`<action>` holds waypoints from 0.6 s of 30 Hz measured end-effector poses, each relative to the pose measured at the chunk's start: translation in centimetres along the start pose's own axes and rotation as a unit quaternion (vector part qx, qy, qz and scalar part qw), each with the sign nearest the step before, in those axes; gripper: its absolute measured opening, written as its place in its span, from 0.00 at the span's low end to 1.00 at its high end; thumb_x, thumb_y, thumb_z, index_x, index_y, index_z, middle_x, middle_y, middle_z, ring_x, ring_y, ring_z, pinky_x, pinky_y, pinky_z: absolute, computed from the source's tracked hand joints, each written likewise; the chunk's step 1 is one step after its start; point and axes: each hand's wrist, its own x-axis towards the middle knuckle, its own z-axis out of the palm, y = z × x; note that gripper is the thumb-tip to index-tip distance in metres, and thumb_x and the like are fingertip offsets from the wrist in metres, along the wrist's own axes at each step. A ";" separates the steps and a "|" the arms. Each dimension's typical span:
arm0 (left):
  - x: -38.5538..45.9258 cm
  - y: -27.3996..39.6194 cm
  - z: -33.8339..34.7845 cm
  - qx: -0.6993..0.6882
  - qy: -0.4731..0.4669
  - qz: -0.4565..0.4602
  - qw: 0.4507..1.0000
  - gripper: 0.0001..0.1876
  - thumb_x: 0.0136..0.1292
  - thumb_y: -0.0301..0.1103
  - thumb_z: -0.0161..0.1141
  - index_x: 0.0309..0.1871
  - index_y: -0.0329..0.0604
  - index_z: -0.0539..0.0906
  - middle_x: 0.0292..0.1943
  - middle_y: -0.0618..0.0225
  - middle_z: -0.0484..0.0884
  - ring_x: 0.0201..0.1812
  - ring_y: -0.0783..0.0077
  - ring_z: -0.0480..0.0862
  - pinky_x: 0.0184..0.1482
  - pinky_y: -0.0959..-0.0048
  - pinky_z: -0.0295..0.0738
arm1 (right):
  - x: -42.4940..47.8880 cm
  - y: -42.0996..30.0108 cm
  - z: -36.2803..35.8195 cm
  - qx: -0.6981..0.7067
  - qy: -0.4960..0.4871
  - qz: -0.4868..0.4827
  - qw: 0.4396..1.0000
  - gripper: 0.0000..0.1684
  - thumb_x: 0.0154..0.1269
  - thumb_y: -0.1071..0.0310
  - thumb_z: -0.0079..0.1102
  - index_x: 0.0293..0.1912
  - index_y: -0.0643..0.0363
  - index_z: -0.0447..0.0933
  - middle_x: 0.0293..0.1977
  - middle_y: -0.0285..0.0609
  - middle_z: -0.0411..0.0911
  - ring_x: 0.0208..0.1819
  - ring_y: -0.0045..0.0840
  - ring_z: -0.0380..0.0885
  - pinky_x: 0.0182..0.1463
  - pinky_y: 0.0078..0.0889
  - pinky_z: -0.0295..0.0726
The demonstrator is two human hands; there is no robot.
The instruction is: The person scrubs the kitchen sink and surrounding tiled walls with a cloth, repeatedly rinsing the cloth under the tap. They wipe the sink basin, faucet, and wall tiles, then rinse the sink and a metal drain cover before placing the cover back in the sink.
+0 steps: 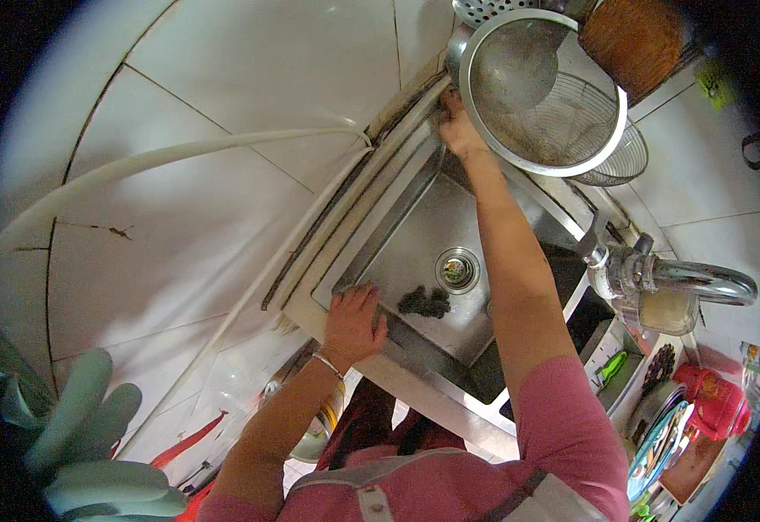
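My left hand (355, 320) lies flat on the near left corner of the stainless steel sink (412, 222), its thumb spread from the fingers. Farther off, my right hand (459, 130) reaches to the sink's back corner, against the ledge by the tiled wall. Its fingers are blurred and partly in shade, so whether they hold anything is unclear. On the basin floor a dark, wire-like scouring pad (424, 302) rests beside the drain strainer (457, 269), which has bits of green and yellow in it.
A large mesh strainer (536, 98) hangs over the back corner, close to my right forearm. To the right are the chrome faucet (699, 280), a green-handled peeler (611, 368) and a stack of plates (660, 444). Rubber gloves (92, 424) hang at lower left.
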 end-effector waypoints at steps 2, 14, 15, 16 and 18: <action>0.0 -0.2 0.4 -0.003 0.002 0.000 1.000 0.26 0.55 0.41 0.55 0.56 0.34 0.75 0.57 0.55 0.75 0.56 0.56 0.73 0.57 0.55 0.65 | -0.8 -0.3 0.9 -0.069 0.053 -0.014 0.996 0.34 0.57 0.66 0.51 0.66 0.55 0.65 0.66 0.54 0.63 0.66 0.43 0.65 0.69 0.42 0.62; 0.3 0.7 -0.4 0.030 0.000 0.010 1.000 0.25 0.54 0.40 0.57 0.53 0.35 0.76 0.56 0.55 0.76 0.55 0.56 0.73 0.57 0.55 0.65 | -11.6 -9.3 6.3 -0.122 0.098 -0.025 0.987 0.34 0.49 0.64 0.62 0.58 0.60 0.72 0.61 0.43 0.66 0.66 0.50 0.56 0.55 0.54 0.67; 0.3 0.7 -0.5 0.027 -0.006 0.008 1.000 0.25 0.54 0.40 0.56 0.53 0.35 0.76 0.55 0.55 0.76 0.55 0.56 0.73 0.57 0.55 0.65 | -12.3 -9.7 6.5 -0.114 0.101 -0.036 0.988 0.35 0.48 0.64 0.64 0.58 0.60 0.72 0.61 0.42 0.66 0.65 0.49 0.56 0.54 0.53 0.68; 0.3 0.7 -0.6 0.024 -0.012 0.006 1.000 0.25 0.54 0.40 0.56 0.53 0.35 0.76 0.55 0.55 0.76 0.54 0.56 0.73 0.58 0.55 0.64 | -12.9 -9.8 6.7 -0.102 0.106 -0.046 0.988 0.34 0.47 0.66 0.64 0.57 0.60 0.73 0.59 0.43 0.68 0.64 0.48 0.58 0.55 0.51 0.69; 0.0 0.7 -0.3 0.022 -0.008 0.004 1.000 0.24 0.54 0.40 0.56 0.53 0.35 0.76 0.55 0.55 0.76 0.54 0.56 0.73 0.57 0.55 0.64 | -13.9 -10.2 6.6 -0.076 0.112 -0.067 0.989 0.32 0.46 0.69 0.64 0.56 0.60 0.75 0.54 0.43 0.73 0.62 0.47 0.63 0.55 0.48 0.70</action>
